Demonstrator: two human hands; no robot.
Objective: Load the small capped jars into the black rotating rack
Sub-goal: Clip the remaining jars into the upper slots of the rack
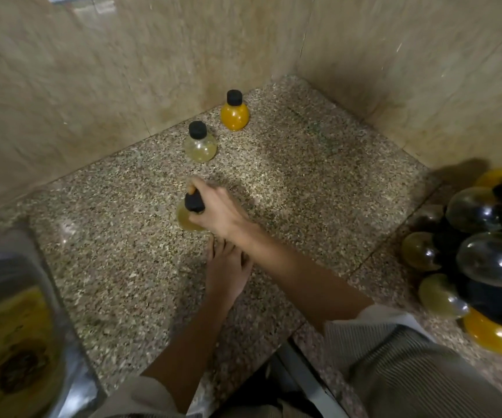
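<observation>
You are looking down at a speckled granite counter point(304, 182) tucked into a corner of beige tiled walls point(92, 70). Take the nearest jar point(187, 219) as your landmark: it stands upright near the middle of the counter, pale yellow inside, black cap on. Your right hand point(219, 212) is closed around its neck and cap, fingers wrapped over the top. Your left hand point(227, 271) lies flat and open on the counter just on your side of that jar, partly under your right forearm, holding nothing.

Beyond the jar, toward the back wall, stands a second pale jar point(200, 146), and farther back and a little right an orange jar point(234, 114); both are upright, capped and apart from each other. Well to the right of your jar, at the frame edge, the black rack point(491, 297) already carries several round jars, orange, olive and clear. Off to the left sits a steel sink point(17, 327) with yellowish liquid in it.
</observation>
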